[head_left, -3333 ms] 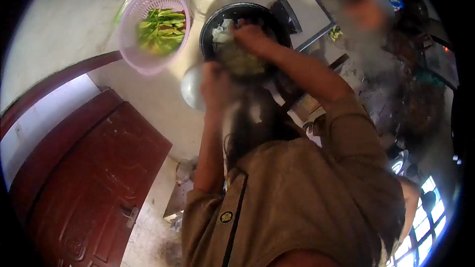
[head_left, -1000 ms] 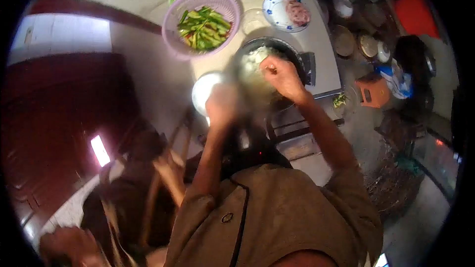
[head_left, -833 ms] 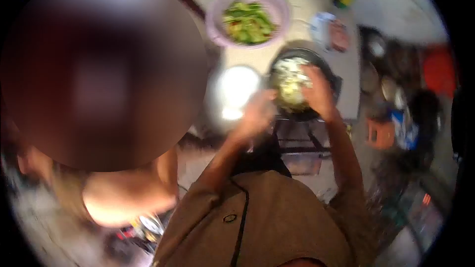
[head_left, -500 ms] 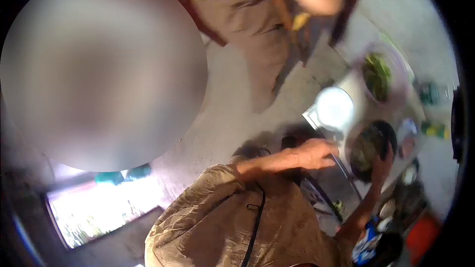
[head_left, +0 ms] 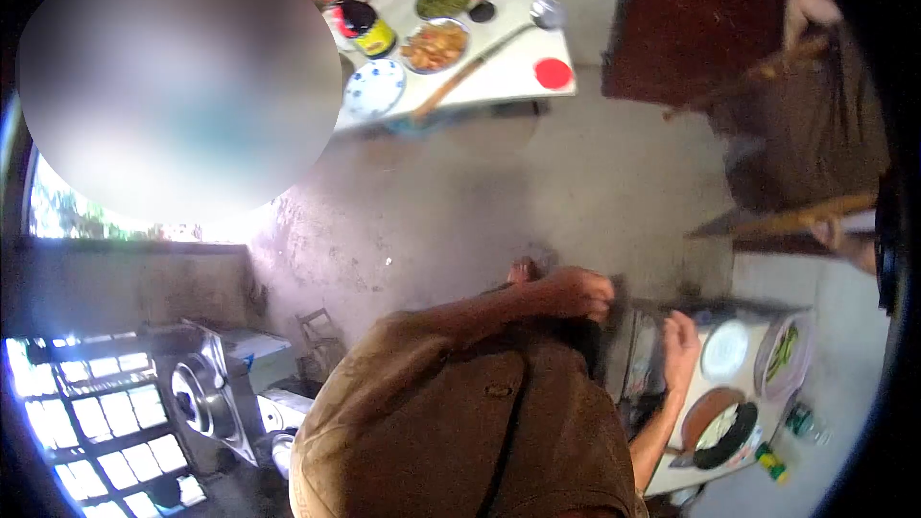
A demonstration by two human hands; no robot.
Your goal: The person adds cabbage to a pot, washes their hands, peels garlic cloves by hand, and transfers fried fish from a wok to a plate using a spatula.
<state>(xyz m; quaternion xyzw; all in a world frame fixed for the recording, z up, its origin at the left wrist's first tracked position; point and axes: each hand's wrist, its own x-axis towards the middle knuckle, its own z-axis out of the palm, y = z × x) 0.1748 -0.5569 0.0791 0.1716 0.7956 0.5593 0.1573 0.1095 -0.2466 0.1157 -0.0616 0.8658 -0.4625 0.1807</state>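
Far worktop (head_left: 518, 72): left end partly hidden behind a blurred disc (head_left: 182, 86).
Black pan (head_left: 741, 434): contents too small to name.
Other person (head_left: 806, 125): cut off at right.

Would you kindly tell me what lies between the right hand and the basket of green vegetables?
In the head view, a white round dish lies between the right hand and the basket.
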